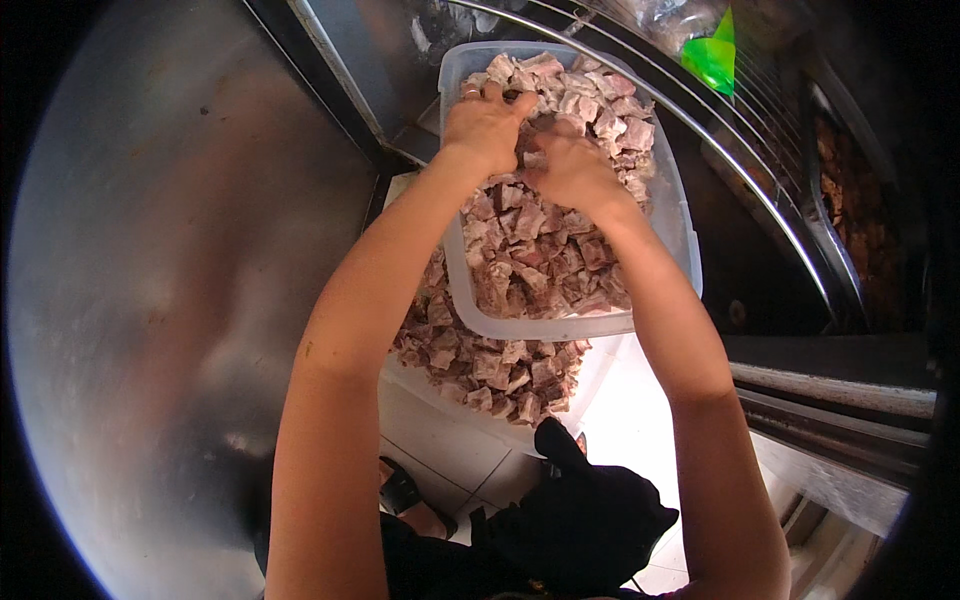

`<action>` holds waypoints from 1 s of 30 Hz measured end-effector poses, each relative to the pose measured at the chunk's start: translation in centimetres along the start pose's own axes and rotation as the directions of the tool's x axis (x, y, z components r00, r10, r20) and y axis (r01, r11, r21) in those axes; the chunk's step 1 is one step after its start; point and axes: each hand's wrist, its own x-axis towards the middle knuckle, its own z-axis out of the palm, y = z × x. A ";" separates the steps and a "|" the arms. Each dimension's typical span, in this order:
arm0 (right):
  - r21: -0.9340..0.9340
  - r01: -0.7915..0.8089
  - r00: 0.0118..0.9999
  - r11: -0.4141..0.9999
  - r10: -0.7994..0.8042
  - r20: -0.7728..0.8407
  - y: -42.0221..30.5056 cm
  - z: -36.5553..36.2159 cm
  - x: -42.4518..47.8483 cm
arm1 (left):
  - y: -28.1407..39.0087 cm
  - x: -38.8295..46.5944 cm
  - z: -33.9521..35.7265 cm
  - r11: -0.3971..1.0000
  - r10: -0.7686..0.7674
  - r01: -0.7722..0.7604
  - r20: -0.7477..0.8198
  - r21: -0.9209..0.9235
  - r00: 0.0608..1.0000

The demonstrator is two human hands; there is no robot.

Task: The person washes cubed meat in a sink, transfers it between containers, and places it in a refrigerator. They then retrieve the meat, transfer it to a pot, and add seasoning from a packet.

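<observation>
A translucent plastic tub (577,327) is filled with chunks of meat (529,225). My left hand (486,131) rests on the chunks at the tub's upper left, thumb spread away from the other fingers; a ring shows on one finger. Just right of it, my right hand (574,165) reaches into the meat, slightly blurred. Its fingertips are partly hidden among the pieces, so whether it grips one is unclear. Below the tub, nearer my body, a second translucent container (457,401) holds more meat chunks (495,371).
A large metal panel (172,262) stands on the left. Curved wire racks (739,176) border the tub's right side, with a bright green piece of plastic (709,64) above. Floor tiles (442,442) and a sandaled foot (405,491) appear below.
</observation>
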 end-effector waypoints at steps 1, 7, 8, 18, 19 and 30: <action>0.027 0.022 1.000 0.999 -0.022 0.005 0.1 -0.1 0.1 | -0.1 0.0 0.0 1.000 0.021 -0.021 0.006 -0.021 1.000; 0.089 0.123 0.991 0.988 -0.118 -0.057 1.1 0.0 0.4 | -0.8 -0.3 -0.4 0.987 0.111 -0.105 0.048 -0.117 0.993; 0.107 0.120 0.991 0.987 -0.113 -0.071 1.4 -0.2 0.3 | -0.7 -0.6 -0.4 0.988 0.121 -0.117 0.032 -0.099 0.992; 0.645 0.415 0.903 0.642 -0.376 -0.208 -3.0 -8.8 -14.6 | -3.9 -14.3 -7.8 0.449 0.217 -0.219 -0.132 -0.866 0.967; 0.705 0.446 0.872 0.551 -0.445 -0.204 -2.3 -8.8 -16.5 | -4.5 -16.1 -9.0 0.511 0.264 -0.178 -0.044 -0.841 0.964; 0.128 0.262 0.945 0.957 -0.227 -0.236 1.0 -7.8 -7.0 | -6.6 -17.2 -1.6 0.882 -0.076 0.136 0.148 -0.451 0.986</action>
